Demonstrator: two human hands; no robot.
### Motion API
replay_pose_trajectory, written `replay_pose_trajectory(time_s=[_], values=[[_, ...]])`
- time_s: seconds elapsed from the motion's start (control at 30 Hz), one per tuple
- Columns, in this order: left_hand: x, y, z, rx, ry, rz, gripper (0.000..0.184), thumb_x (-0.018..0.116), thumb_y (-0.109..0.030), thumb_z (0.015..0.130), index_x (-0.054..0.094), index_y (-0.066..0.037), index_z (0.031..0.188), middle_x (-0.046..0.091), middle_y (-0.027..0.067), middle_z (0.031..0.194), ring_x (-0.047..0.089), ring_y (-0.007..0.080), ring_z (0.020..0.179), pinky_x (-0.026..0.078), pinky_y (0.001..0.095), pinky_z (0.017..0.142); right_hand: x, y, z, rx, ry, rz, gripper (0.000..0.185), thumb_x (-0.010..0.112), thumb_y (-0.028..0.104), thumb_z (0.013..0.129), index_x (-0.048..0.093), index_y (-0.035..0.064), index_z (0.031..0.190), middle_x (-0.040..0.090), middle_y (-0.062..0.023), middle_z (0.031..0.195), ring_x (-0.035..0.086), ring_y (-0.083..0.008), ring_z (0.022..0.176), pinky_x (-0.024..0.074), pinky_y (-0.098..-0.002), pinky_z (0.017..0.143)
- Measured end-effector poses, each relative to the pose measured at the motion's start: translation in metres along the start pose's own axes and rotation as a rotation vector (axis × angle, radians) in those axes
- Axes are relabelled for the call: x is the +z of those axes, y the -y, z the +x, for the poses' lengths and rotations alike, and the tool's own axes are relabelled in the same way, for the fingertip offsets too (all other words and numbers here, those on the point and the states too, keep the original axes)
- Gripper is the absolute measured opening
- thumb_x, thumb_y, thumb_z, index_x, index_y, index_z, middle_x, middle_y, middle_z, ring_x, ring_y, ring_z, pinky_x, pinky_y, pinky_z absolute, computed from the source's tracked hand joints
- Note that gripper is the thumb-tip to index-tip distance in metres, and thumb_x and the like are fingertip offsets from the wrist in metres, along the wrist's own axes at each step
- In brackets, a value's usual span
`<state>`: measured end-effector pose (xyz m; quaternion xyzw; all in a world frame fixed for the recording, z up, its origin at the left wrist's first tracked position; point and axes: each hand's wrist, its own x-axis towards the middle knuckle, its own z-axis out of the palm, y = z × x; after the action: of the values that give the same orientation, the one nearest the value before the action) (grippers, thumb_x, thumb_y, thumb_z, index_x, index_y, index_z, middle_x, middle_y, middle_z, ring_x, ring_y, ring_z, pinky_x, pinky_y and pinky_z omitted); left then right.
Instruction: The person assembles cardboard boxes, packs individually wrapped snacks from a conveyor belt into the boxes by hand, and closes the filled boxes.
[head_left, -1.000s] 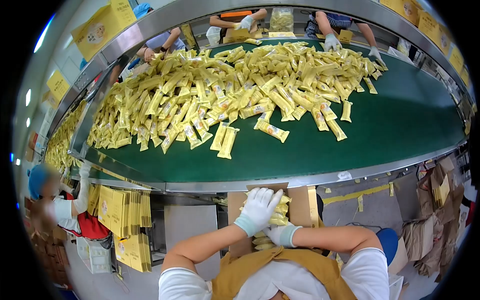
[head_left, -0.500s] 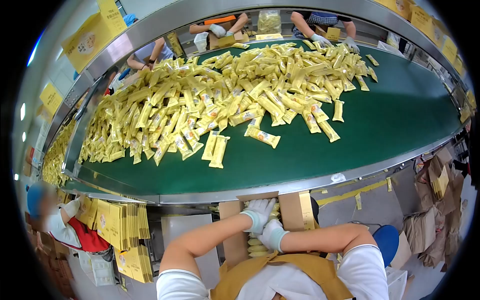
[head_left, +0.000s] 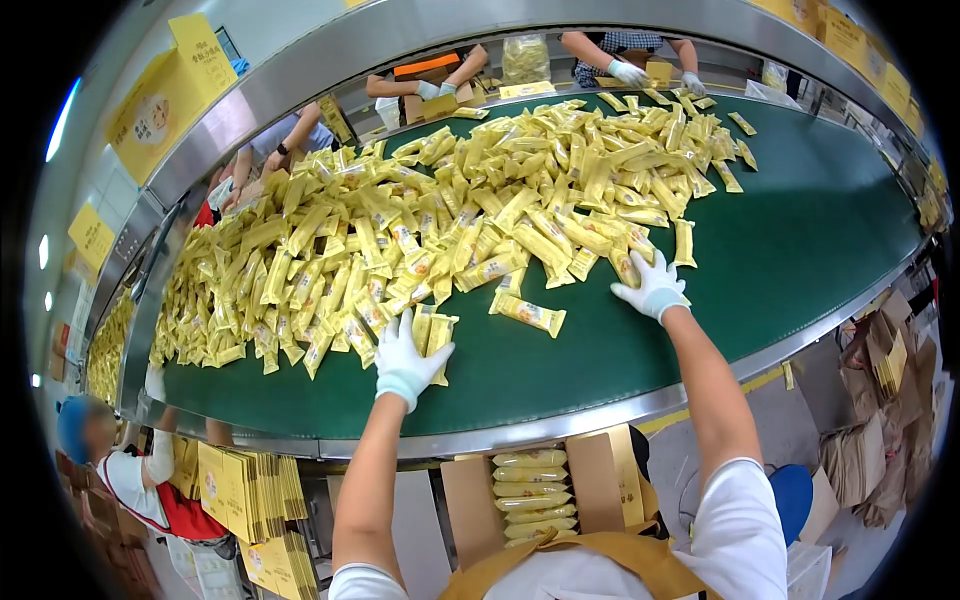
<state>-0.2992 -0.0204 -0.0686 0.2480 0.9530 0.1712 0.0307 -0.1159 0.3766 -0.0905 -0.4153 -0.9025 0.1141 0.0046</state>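
Note:
My left hand, in a white glove, lies with its fingers spread at the near edge of the pile, touching two yellow packets. Further right, my right hand, also gloved, has its fingers spread over packets at the pile's right front. Neither hand has closed round a packet. The large pile of yellow wrapped packets rests on the green belt. Below the belt's near edge, an open cardboard box holds a column of several packets lying flat.
Co-workers' gloved hands are at the far side. A co-worker in a red apron stands at the left, near stacked yellow cartons. The metal rail borders the belt's near side. Brown cardboard lies at the right.
Both my hands have left the box and reached forward onto the belt, spreading apart. The packets in the box are now uncovered. Across the belt, the co-workers' hands have shifted.

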Motion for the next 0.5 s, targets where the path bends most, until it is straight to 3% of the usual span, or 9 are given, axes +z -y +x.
replay_pose_trajectory(time_s=[0.03, 0.1, 0.13, 0.17, 0.23, 0.33, 0.43, 0.5], values=[[0.011, -0.003, 0.011, -0.111, -0.026, 0.103, 0.103, 0.076, -0.062, 0.072, 0.035, -0.014, 0.153, 0.038, 0.0222, 0.153, 0.036, 0.0381, 0.142, 0.031, 0.0553, 0.113, -0.001, 0.007, 0.007, 0.045, 0.022, -0.004, 0.09, 0.067, 0.07, 0.075, 0.041, 0.0314, 0.151, 0.03, -0.016, 0.158, 0.033, -0.0443, 0.141, 0.032, -0.0614, 0.108], [0.032, -0.008, 0.024, -0.145, 0.075, 0.078, 0.109, 0.073, -0.069, 0.069, 0.031, -0.019, 0.155, 0.032, 0.0212, 0.156, 0.03, 0.0382, 0.144, 0.026, 0.0598, 0.113, 0.003, 0.026, 0.015, 0.143, 0.069, -0.014, 0.093, 0.067, 0.072, 0.074, 0.037, 0.0325, 0.153, 0.026, -0.0161, 0.16, 0.032, -0.0449, 0.142, 0.0321, -0.0597, 0.109], [0.04, -0.015, 0.025, -0.161, 0.132, 0.065, 0.111, 0.071, -0.073, 0.067, 0.028, -0.022, 0.156, 0.029, 0.0207, 0.157, 0.028, 0.0382, 0.146, 0.023, 0.0621, 0.114, 0.01, 0.034, 0.015, 0.121, 0.017, -0.088, 0.088, 0.066, 0.071, 0.076, 0.04, 0.0328, 0.151, 0.031, -0.0177, 0.157, 0.036, -0.043, 0.139, 0.035, -0.0578, 0.106], [0.05, -0.022, 0.02, -0.068, 0.091, 0.218, 0.104, 0.07, -0.072, 0.069, 0.033, -0.026, 0.154, 0.031, 0.0212, 0.156, 0.029, 0.0373, 0.145, 0.023, 0.0607, 0.114, 0.023, 0.035, 0.015, 0.072, -0.033, -0.095, 0.086, 0.066, 0.069, 0.077, 0.041, 0.0321, 0.15, 0.033, -0.0179, 0.155, 0.039, -0.0422, 0.136, 0.0366, -0.0569, 0.103], [0.056, -0.026, 0.019, 0.043, 0.109, 0.183, 0.096, 0.07, -0.069, 0.071, 0.038, -0.028, 0.152, 0.031, 0.0202, 0.156, 0.029, 0.0372, 0.145, 0.021, 0.0618, 0.115, 0.035, 0.04, 0.001, -0.036, -0.117, -0.107, 0.079, 0.066, 0.063, 0.079, 0.045, 0.03, 0.147, 0.038, -0.0196, 0.15, 0.045, -0.0404, 0.128, 0.0397, -0.054, 0.096], [0.048, -0.028, 0.001, 0.218, 0.185, 0.183, 0.089, 0.071, -0.063, 0.074, 0.041, -0.03, 0.151, 0.032, 0.0202, 0.156, 0.03, 0.0381, 0.145, 0.02, 0.0614, 0.115, 0.048, 0.038, -0.036, -0.256, -0.149, -0.101, 0.08, 0.067, 0.064, 0.077, 0.046, 0.0306, 0.146, 0.04, -0.0275, 0.146, 0.044, -0.0444, 0.128, 0.0379, -0.0547, 0.097], [0.047, -0.011, -0.021, 0.364, 0.226, 0.2, 0.081, 0.071, -0.058, 0.078, 0.043, -0.032, 0.149, 0.032, 0.0206, 0.156, 0.03, 0.0392, 0.145, 0.02, 0.0602, 0.116, 0.045, 0.032, -0.082, -0.483, -0.118, -0.061, 0.08, 0.067, 0.067, 0.075, 0.049, 0.0305, 0.145, 0.039, -0.0303, 0.148, 0.041, -0.0488, 0.133, 0.0344, -0.0573, 0.102], [0.043, 0.003, -0.035, 0.419, 0.202, 0.245, 0.076, 0.07, -0.055, 0.081, 0.045, -0.031, 0.149, 0.031, 0.0206, 0.157, 0.028, 0.0405, 0.145, 0.019, 0.0592, 0.116, 0.032, 0.024, -0.102, -0.579, -0.062, 0.119, 0.074, 0.068, 0.056, 0.08, 0.05, 0.0227, 0.143, 0.043, -0.0288, 0.145, 0.045, -0.0463, 0.13, 0.0361, -0.0528, 0.105]])
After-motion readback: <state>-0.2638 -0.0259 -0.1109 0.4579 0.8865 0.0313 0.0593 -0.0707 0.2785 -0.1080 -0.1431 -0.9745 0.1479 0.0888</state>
